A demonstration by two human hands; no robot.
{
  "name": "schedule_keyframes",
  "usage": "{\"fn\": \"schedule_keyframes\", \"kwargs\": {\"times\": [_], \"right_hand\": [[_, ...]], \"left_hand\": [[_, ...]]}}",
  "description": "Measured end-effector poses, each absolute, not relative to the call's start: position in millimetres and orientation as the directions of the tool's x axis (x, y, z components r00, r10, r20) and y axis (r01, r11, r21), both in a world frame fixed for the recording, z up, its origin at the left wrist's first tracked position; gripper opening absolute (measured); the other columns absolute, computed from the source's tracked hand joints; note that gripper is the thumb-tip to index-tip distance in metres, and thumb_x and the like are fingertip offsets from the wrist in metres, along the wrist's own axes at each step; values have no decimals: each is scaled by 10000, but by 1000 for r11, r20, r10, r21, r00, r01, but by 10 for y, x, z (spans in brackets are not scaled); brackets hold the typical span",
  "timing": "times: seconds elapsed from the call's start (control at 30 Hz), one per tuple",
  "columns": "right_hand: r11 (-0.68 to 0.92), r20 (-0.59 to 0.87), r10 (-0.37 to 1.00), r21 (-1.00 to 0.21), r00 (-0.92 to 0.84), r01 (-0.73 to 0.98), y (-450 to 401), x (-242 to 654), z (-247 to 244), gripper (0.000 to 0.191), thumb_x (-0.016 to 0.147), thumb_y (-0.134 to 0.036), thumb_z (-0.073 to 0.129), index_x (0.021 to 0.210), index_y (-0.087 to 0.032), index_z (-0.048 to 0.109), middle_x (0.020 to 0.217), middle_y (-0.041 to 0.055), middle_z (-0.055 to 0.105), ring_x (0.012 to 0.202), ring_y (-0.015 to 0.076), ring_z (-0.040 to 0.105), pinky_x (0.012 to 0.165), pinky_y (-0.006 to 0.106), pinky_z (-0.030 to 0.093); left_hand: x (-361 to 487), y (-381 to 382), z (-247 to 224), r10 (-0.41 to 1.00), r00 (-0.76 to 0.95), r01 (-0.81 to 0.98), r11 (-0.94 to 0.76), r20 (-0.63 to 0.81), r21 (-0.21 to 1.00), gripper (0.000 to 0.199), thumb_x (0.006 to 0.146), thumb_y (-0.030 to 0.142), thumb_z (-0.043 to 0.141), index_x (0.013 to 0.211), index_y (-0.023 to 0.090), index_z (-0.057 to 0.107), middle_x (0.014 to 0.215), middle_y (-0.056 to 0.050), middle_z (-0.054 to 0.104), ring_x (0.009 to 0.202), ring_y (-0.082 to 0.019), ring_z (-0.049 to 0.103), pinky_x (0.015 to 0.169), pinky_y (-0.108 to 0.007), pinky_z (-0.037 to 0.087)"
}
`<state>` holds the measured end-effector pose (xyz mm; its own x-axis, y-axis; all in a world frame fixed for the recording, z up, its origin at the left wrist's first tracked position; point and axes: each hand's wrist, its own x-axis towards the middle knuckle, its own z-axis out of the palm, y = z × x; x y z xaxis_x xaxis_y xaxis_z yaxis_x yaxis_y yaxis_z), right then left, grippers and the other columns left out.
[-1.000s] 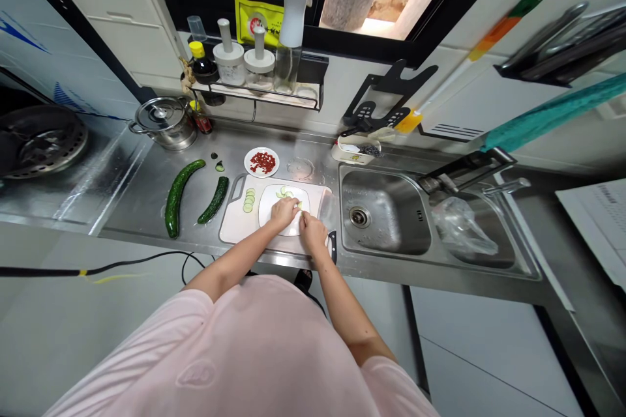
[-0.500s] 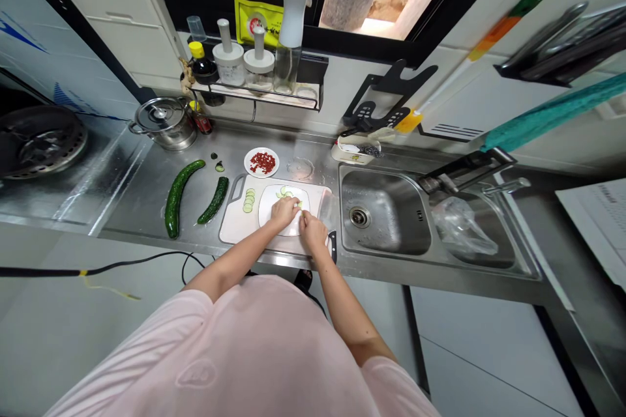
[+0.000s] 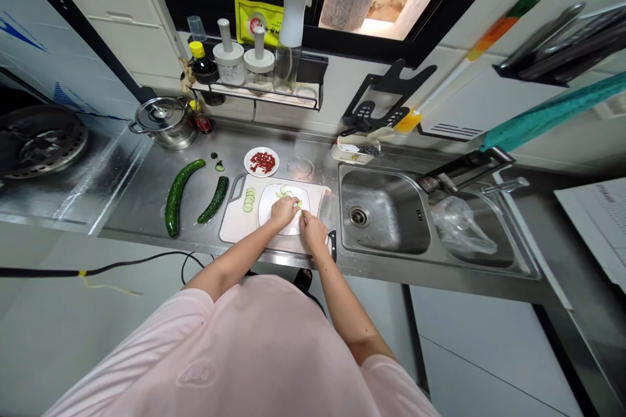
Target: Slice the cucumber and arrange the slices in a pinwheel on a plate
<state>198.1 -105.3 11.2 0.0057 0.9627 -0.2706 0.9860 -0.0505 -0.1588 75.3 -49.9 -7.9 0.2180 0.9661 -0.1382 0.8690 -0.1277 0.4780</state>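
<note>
Both hands meet over a white plate [image 3: 265,214] that lies on a pale cutting board [image 3: 235,229]. My left hand [image 3: 284,212] has its fingers closed at a small pale-green cucumber slice. Beside it, my right hand [image 3: 313,232] pinches at a cucumber slice too; the fingers partly hide it. Several cucumber slices [image 3: 285,191] are on the plate's far part. A row of overlapping cucumber slices [image 3: 249,200] rests on the board, left of the plate. To the right is a knife, its black handle [image 3: 333,245] near the counter edge.
A whole cucumber [image 3: 178,199] and a shorter cut cucumber [image 3: 213,201] lie left of the board, with end pieces [image 3: 220,166] behind. A small plate of chopped red pieces [image 3: 262,162] stands behind the board. Right is a steel sink [image 3: 391,215]; a lidded pot [image 3: 166,124] stands back left.
</note>
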Motion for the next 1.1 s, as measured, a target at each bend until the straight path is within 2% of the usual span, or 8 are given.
{"fn": "schedule_keyframes", "kwargs": {"times": [0.53,1.1], "right_hand": [[-74,-287,958,-162,25,984,-1041,1975,141,381,979,-367,285,1284,-262,488,1007,73,653,861,175,605,707,251,350],[-56,-292,956,-140,13,989,-1032,1974,191,365,977,-366,302,1247,-252,517,959,73,655,821,164,602,677,243,331]], "left_hand": [[765,-496,-74,970,210,871,-129,-121,474,245,865,316,516,1082,254,613,1044,-44,623,939,-182,564,776,-275,423],[786,-503,30,964,186,879,-76,-191,471,264,873,336,505,1101,256,613,1068,-56,613,996,-186,552,827,-287,417]]}}
